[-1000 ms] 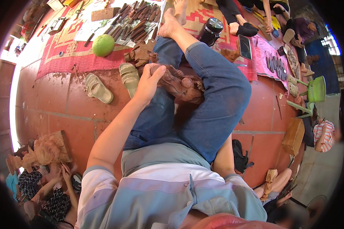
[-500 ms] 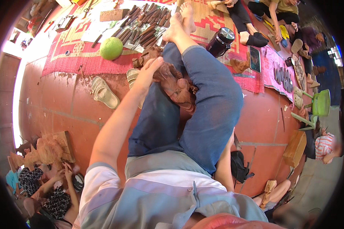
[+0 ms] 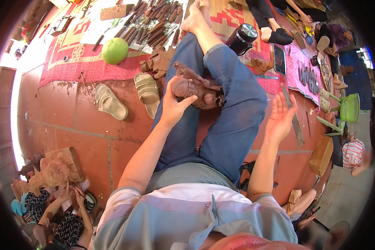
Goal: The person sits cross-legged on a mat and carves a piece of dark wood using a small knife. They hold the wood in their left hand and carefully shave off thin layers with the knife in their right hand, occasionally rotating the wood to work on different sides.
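I sit on a red tiled floor in blue jeans, one leg bent over the other. My left hand (image 3: 175, 104) grips a dark brown carved wooden figure (image 3: 198, 85) that rests in my lap between the legs. Out to the right, past my knee, my right hand (image 3: 280, 118) is raised with its palm up and fingers spread, holding nothing. A long flat metal blade (image 3: 293, 118) lies on the floor just beyond it.
Ahead lies a red patterned mat (image 3: 79, 58) with several carving chisels (image 3: 154, 25), a green round fruit (image 3: 115, 50), a black flask (image 3: 241, 38) and a phone (image 3: 280, 59). Two sandals (image 3: 127, 96) sit left of my leg. Other people sit at lower left (image 3: 58, 212) and upper right (image 3: 275, 21).
My right hand came off the carving and swung out to the right, now open above the floor. The left hand stays on the figure. The view shifted slightly.
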